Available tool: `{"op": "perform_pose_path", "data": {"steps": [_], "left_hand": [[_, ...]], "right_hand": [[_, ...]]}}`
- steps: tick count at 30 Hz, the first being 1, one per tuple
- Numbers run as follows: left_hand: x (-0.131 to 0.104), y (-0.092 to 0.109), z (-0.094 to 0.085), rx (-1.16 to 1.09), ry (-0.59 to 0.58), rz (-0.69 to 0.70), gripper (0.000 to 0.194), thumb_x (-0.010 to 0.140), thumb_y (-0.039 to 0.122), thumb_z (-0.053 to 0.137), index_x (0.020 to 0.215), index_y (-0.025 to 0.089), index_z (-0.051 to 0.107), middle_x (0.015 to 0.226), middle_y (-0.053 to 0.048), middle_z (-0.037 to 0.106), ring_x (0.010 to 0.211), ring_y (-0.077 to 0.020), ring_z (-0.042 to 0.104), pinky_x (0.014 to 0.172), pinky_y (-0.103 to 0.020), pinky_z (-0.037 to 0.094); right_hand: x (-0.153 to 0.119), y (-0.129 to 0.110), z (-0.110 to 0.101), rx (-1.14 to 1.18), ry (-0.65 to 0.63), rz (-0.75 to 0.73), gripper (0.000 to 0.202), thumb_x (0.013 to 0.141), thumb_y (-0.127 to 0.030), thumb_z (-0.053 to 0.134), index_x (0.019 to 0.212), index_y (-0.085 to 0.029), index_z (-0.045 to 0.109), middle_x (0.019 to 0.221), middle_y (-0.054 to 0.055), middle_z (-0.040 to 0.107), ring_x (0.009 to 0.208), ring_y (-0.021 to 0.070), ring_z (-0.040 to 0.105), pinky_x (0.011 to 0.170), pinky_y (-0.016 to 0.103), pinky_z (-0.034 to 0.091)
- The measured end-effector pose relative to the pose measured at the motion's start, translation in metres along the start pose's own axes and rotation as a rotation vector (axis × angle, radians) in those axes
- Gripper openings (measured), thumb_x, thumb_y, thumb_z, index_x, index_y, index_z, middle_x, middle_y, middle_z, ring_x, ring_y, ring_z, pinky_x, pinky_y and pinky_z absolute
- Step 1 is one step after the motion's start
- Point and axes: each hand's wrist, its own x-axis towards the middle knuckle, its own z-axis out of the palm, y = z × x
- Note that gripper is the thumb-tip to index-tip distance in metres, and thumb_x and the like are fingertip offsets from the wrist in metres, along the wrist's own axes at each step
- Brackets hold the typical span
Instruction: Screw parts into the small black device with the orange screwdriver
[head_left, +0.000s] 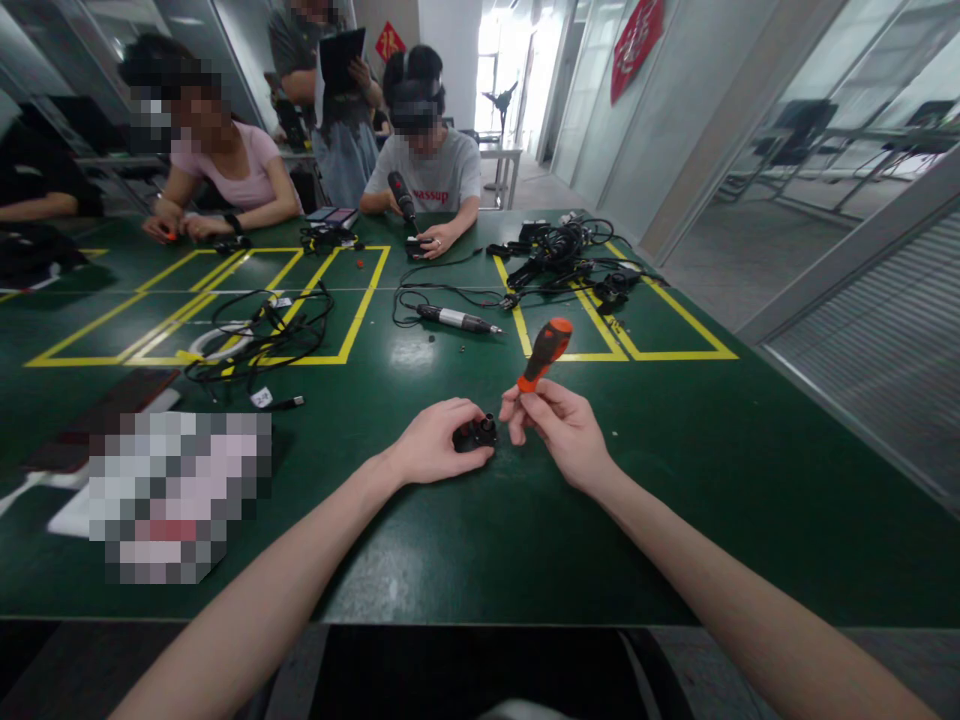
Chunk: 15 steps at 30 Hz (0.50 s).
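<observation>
My left hand rests on the green table, thumb and fingers curled round a small black round part with a short upright cylinder on top. Just to the right, my right hand grips a screwdriver with an orange and black handle. The handle leans up and away to the right, held low between thumb and fingers. Its shaft and tip are hidden by my fingers. A small gap separates my right fingertips from the black part.
Beyond my hands lies a pen-shaped electric screwdriver with its cord. Tangled black cables are heaped at the back right, more cables at the left. A phone and a blurred packet lie front left. A co-worker sits opposite, holding a power tool.
</observation>
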Motion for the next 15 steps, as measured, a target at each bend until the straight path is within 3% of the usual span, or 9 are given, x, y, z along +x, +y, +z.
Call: {"op": "perform_pose_path", "data": {"steps": [7, 10, 15], "left_hand": [[-0.0005, -0.0012, 0.0013, 0.004, 0.004, 0.004, 0.017, 0.084, 0.033, 0.072, 0.089, 0.018, 0.063, 0.086, -0.002, 0.065, 0.077, -0.0167, 0.058, 0.072, -0.029, 0.046], [-0.0008, -0.0006, 0.0009, 0.004, 0.004, 0.002, 0.017, 0.084, 0.032, 0.072, 0.089, 0.018, 0.063, 0.087, -0.002, 0.065, 0.077, -0.0166, 0.058, 0.071, -0.028, 0.046], [-0.0007, 0.0003, 0.0007, 0.020, 0.012, 0.012, 0.016, 0.083, 0.031, 0.071, 0.089, 0.019, 0.063, 0.087, -0.002, 0.065, 0.078, -0.0172, 0.059, 0.071, -0.029, 0.046]], "right_hand": [[-0.0018, 0.0015, 0.0007, 0.012, -0.013, -0.003, 0.036, 0.084, -0.054, 0.081, 0.093, -0.022, 0.066, 0.072, 0.001, 0.075, 0.052, 0.0125, 0.061, 0.054, 0.028, 0.053], [-0.0024, -0.0009, 0.0021, -0.018, 0.022, 0.000, 0.038, 0.081, -0.053, 0.084, 0.085, -0.023, 0.061, 0.067, 0.000, 0.073, 0.049, 0.0123, 0.059, 0.052, 0.028, 0.053], [-0.0022, -0.0044, 0.0011, -0.121, 0.054, 0.004, 0.035, 0.078, -0.051, 0.087, 0.077, -0.020, 0.070, 0.072, 0.001, 0.071, 0.051, 0.0116, 0.057, 0.053, 0.029, 0.052]]}}
